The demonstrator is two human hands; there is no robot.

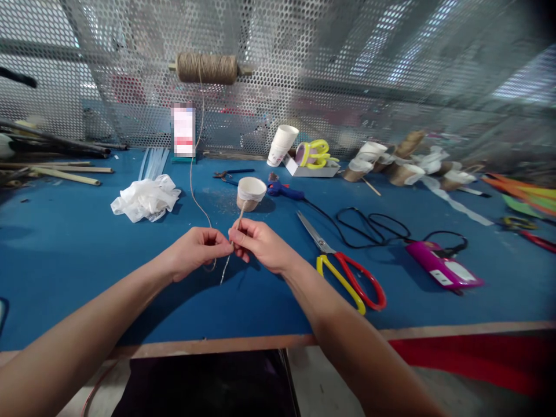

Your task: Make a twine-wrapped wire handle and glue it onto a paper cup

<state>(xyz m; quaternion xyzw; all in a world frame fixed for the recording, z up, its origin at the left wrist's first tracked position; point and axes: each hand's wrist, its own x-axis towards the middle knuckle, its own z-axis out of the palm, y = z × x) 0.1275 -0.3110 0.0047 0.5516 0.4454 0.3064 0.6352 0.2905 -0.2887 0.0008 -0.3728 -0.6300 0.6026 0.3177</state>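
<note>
My left hand [200,250] and my right hand [262,244] meet low over the middle of the blue table, each with thumb and finger pinched. Between them they hold jute twine [191,179], which runs down from a spool [207,68]. A twine-wrapped stem [242,213] rises from my right hand to a small paper cup [252,189]. The cup stands upright with a brown lower part and a white rim. Below my fingertips dangles a thin, shiny strip [225,271]; what it is made of I cannot tell.
Large scissors [343,263] lie right of my right hand. Behind them are a blue glue gun [284,190], its black cord and a purple box [441,265]. White ribbon [145,198] lies left. Stacked cups [282,145] and a phone [183,132] stand at the back.
</note>
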